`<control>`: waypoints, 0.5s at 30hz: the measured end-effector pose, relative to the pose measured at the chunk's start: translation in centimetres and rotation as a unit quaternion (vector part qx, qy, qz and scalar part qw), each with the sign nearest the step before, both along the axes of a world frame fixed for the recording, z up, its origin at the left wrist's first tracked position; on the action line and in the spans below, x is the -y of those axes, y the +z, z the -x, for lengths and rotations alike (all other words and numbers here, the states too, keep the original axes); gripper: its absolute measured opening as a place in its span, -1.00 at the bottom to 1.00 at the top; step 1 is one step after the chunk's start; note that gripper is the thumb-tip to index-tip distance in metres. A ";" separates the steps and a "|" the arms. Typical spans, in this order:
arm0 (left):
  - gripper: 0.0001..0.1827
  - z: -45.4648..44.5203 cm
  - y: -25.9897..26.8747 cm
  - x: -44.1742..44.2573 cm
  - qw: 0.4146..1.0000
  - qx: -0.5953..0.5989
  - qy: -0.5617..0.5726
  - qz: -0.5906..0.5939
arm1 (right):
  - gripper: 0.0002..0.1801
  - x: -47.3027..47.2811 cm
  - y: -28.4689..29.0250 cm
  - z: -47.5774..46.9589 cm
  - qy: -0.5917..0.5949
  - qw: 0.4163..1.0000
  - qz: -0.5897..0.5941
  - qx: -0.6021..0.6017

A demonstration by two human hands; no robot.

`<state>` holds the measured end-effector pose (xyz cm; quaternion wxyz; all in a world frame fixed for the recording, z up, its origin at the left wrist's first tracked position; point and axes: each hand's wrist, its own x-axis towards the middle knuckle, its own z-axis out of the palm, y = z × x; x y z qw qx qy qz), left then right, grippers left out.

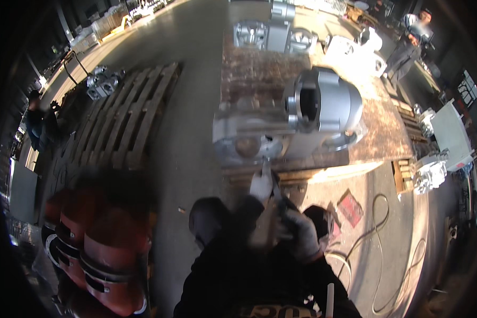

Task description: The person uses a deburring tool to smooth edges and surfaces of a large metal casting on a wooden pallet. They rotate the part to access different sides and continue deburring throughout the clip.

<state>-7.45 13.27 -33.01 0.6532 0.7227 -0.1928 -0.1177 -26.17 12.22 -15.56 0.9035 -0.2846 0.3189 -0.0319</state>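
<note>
My left hand (261, 186), in a pale glove, reaches up to the near edge of a grey metal casting (246, 148) with a round opening. A thin, blurred tool (277, 192) lies between my hands. My right hand (302, 234), also gloved, is closed around a dark part of this tool, nearer my body. What the left fingers hold is blurred; they are near the tool's upper end. A large cylindrical metal housing (328, 101) rests above the casting, towards its right side.
The castings stand on a wooden worktop (258, 79). Left are a slatted pallet (127, 119) and red cylindrical housings (111, 254). A hose (375, 226) and a red piece (349, 208) lie on the floor at right. One person (409, 47) stands far right, another (39, 119) far left.
</note>
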 end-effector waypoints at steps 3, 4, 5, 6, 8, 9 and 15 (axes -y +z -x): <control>-0.35 -1.1 1.5 0.4 0.976 -0.187 -0.006 0.111 | -0.81 -0.2 -0.2 -1.3 0.012 0.998 0.059 0.014; -0.35 -1.1 1.8 0.4 0.982 -0.158 -0.006 0.107 | -0.77 -0.4 0.0 -1.8 0.024 0.989 0.140 0.029; -0.44 -1.2 2.1 0.4 0.980 -0.169 -0.001 0.102 | -0.78 -0.5 0.3 -2.2 -0.005 0.989 0.148 -0.015; -0.53 -1.3 2.4 0.3 0.979 -0.181 0.004 0.098 | -0.78 -0.7 0.8 -2.5 0.009 0.987 0.158 0.016; -0.68 -1.5 3.0 0.2 0.973 -0.210 0.007 0.094 | -0.87 -1.1 1.7 -2.8 -0.039 0.997 0.007 -0.068; -0.67 -1.4 3.3 0.3 0.978 -0.188 0.002 0.093 | -0.87 -1.2 2.1 -3.0 -0.043 0.997 0.046 -0.044; -0.31 -1.4 5.4 0.0 0.967 -0.240 0.013 0.082 | -0.77 -1.1 2.7 -2.7 -0.025 0.995 0.058 -0.074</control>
